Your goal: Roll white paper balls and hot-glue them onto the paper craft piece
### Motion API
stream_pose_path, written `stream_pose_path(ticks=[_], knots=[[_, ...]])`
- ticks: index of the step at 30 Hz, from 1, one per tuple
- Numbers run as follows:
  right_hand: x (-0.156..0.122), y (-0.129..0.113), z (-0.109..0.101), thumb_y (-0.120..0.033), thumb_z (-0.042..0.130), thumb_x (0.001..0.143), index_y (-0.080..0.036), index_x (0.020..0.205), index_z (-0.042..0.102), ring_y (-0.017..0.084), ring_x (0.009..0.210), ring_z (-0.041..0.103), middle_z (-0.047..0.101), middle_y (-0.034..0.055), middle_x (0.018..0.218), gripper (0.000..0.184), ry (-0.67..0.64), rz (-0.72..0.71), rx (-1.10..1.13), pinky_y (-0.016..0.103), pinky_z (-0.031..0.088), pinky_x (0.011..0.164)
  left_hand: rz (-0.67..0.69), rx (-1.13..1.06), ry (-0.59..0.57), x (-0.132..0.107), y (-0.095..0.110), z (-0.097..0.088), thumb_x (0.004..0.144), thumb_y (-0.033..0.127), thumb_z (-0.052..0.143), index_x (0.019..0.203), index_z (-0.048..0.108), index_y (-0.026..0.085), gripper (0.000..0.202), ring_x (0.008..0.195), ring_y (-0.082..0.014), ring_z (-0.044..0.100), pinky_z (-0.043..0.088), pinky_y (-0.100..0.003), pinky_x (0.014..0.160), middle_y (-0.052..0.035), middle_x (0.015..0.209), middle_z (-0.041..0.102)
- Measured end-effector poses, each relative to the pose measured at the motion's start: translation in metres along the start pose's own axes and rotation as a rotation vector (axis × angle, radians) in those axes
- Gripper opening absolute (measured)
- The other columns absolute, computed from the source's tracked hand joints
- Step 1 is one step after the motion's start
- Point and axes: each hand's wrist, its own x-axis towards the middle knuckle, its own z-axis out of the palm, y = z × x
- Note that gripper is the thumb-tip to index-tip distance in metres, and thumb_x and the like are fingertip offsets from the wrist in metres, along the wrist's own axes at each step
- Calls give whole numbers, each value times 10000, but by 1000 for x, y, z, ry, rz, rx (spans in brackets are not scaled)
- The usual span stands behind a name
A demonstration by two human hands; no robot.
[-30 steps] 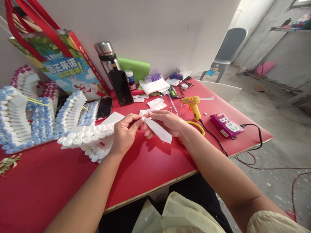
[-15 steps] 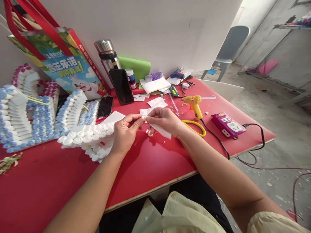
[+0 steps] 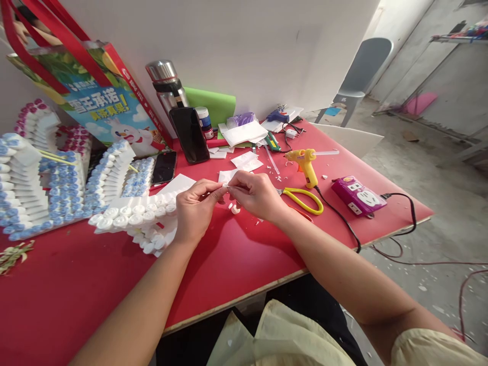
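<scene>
My left hand (image 3: 199,204) and my right hand (image 3: 256,195) meet fingertip to fingertip over the table, both closed in a pinch. Between them is a small white paper roll (image 3: 225,186), mostly covered by the fingers. A couple of little white curled pieces (image 3: 235,209) lie just below the fingertips. Left of my left hand stands a white structure of rolled paper rosettes (image 3: 133,218). Beyond my hands lie folded white paper pieces (image 3: 247,161). Yellow-handled scissors (image 3: 305,202) rest beside my right wrist, their blades partly hidden.
A yellow glue gun (image 3: 306,165) and a purple power socket (image 3: 358,195) with cords are at right. A phone (image 3: 188,136) leans against a steel thermos (image 3: 163,84) at the back. Blue-and-white rosette models (image 3: 64,183) and a colourful bag (image 3: 102,101) fill the left.
The white strip that hung below my right hand no longer shows. My right hand has shifted slightly, and more of the scissors is visible. The pinch on the roll continues.
</scene>
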Motion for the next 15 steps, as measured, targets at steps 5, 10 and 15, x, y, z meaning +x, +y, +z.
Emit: stream_pose_path(ticks=[5,10,15], knots=[[-1,0,-1,-306,568,932,-195,828,590,124,555,626,649,-10,712,154,-35,20,95,247,445,599,38,34,-20,0,7,-2,810,308,775,854,797,208,111,633,-131,614,506,-271,637,-23,791,684],[-1,-3,-1,-329,601,913,-199,807,600,137,608,614,646,-3,705,168,19,61,90,257,469,619,17,65,-87,0,16,-3,857,324,723,840,781,199,139,676,-136,641,547,-268,688,-38,832,695],[0,-6,-7,-323,619,897,-196,817,607,134,569,609,647,-2,718,150,-61,52,196,262,473,582,-185,-205,-136,4,11,-6,750,313,819,880,794,185,184,603,-126,607,577,-283,608,-18,739,665]])
